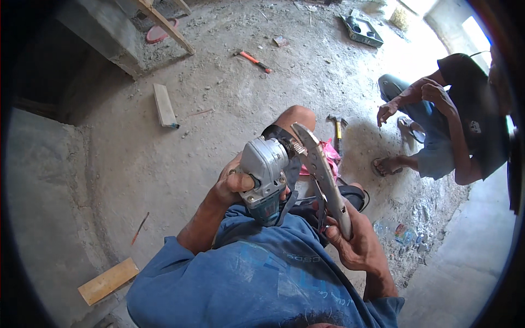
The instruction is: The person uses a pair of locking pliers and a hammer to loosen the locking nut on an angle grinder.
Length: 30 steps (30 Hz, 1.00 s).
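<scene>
My left hand point(228, 185) is wrapped round the silver and teal head of an angle grinder point(264, 167), the thumb pressed on its side. A bristly or toothed part point(298, 146) shows at the grinder's spindle, close to a long grey metal tool point(327, 183). That tool has a curved, blunt upper end, and my right hand point(361, 240) grips its lower end. A thinner metal part runs alongside it; its exact kind is unclear. Whether the tool touches the spindle part cannot be told. Behind it, a pink plastic bag point(330, 153) lies beside my knee.
On the dusty floor lie a yellow-handled hammer point(338, 134), an orange-handled hammer point(254, 61), a board point(164, 105), a wooden plank point(108, 281) and a plastic bottle point(403, 234). A black tray point(361, 31) stands at the far right. Another person point(465, 115) squats at right.
</scene>
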{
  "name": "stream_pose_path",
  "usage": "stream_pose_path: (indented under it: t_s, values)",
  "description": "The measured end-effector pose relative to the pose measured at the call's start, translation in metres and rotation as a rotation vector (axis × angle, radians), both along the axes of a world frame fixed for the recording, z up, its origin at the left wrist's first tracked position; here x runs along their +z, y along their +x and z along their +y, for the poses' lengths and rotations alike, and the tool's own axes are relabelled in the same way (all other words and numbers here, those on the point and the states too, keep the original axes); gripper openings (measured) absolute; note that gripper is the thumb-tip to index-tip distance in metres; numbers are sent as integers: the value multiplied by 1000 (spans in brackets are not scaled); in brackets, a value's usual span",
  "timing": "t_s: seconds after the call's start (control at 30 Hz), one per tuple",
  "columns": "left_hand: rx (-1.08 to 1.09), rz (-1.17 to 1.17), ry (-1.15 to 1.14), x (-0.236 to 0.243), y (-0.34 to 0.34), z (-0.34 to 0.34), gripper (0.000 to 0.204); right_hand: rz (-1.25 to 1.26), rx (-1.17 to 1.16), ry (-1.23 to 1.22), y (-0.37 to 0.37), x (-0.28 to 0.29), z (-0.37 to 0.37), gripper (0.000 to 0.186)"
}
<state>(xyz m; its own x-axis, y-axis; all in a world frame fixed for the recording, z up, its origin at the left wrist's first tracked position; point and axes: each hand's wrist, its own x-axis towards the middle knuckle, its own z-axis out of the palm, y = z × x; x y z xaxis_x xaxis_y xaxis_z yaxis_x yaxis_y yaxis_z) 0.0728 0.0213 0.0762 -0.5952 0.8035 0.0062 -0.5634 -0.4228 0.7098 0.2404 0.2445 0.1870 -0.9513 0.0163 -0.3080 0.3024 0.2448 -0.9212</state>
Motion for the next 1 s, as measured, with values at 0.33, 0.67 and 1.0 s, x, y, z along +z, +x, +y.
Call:
stream_pose_path:
  t_s: [0.33,0.67,1.0]
  values:
    - [-43,42,-10,-5,-8,1,100,-128,126,46,-10,19,3,69]
    - [-86,195,-190,15,-16,-3,76,-113,120,125,-11,28,0,71]
    - [27,318,-266,21,-15,-4,60,-54,176,170,-8,28,10,71]
